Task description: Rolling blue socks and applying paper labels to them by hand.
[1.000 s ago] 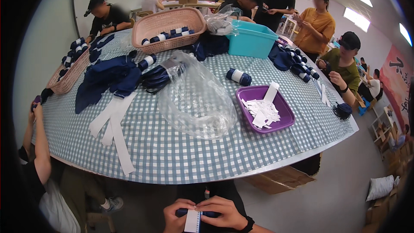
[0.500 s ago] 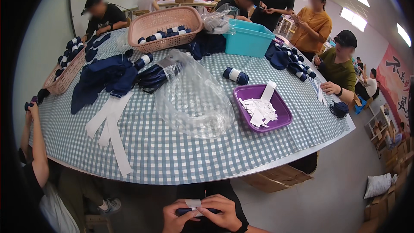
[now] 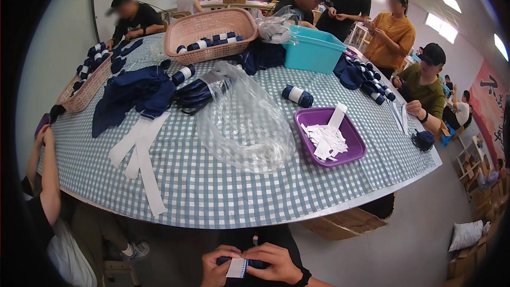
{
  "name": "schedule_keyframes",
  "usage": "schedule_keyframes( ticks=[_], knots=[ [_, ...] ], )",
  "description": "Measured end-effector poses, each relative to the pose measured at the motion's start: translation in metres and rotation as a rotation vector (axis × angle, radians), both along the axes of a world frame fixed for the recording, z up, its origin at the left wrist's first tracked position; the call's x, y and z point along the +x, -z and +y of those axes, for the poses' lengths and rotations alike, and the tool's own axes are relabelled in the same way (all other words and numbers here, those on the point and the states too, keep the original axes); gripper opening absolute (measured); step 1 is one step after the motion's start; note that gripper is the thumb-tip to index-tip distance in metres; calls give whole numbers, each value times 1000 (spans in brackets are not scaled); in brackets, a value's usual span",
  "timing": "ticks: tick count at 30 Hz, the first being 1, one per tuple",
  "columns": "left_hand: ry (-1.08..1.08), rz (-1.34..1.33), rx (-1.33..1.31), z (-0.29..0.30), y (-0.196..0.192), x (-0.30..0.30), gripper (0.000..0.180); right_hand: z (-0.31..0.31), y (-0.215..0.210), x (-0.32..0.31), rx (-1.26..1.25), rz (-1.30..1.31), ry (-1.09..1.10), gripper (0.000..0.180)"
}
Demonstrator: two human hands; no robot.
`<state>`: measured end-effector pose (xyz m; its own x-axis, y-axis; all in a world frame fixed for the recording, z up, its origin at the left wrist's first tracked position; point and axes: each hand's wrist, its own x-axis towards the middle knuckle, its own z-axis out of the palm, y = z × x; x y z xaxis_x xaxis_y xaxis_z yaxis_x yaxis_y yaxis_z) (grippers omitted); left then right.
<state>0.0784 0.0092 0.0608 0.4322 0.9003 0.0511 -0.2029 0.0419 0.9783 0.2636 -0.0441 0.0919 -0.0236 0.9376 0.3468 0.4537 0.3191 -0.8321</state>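
Note:
Low in front of me, below the table edge, my left hand (image 3: 217,264) and my right hand (image 3: 277,263) grip a small navy fabric roll (image 3: 258,264) from both ends. A white paper band (image 3: 236,269) lies across the roll's middle, and its printed end hangs down toward me. Both thumbs and fingertips press near the band's upper edge. Whether the band goes fully round the roll is hidden by my fingers. On the table, a finished-looking navy roll with a white band (image 3: 297,95) lies beside a purple basin (image 3: 361,151) of folded white paper strips (image 3: 325,139).
A checkered cloth (image 3: 234,196) covers the table. On it are long white strips (image 3: 143,165), a clear plastic bag (image 3: 249,133), navy garments (image 3: 130,93), pink baskets (image 3: 212,18) and a turquoise bin (image 3: 313,50). Co-workers sit or stand around it. A cardboard box (image 3: 345,223) sits below the edge.
The white band, earlier lying plain across the roll, now shows a printed end folded down toward me. My hands stay on the roll. The whole view has shifted slightly.

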Motion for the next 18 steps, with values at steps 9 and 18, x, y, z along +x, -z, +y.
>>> schedule_keyframes(
  ticks=[9, 18],
  knots=[
    [3, -6, -142, -4, 9, 0, 14, 4, 10, 2, 27, 69, -1, 25],
    [36, 133, 169, 1, -6, 0, 16, -4, 18, -5, -157, 323, 57, 19]
  ],
)
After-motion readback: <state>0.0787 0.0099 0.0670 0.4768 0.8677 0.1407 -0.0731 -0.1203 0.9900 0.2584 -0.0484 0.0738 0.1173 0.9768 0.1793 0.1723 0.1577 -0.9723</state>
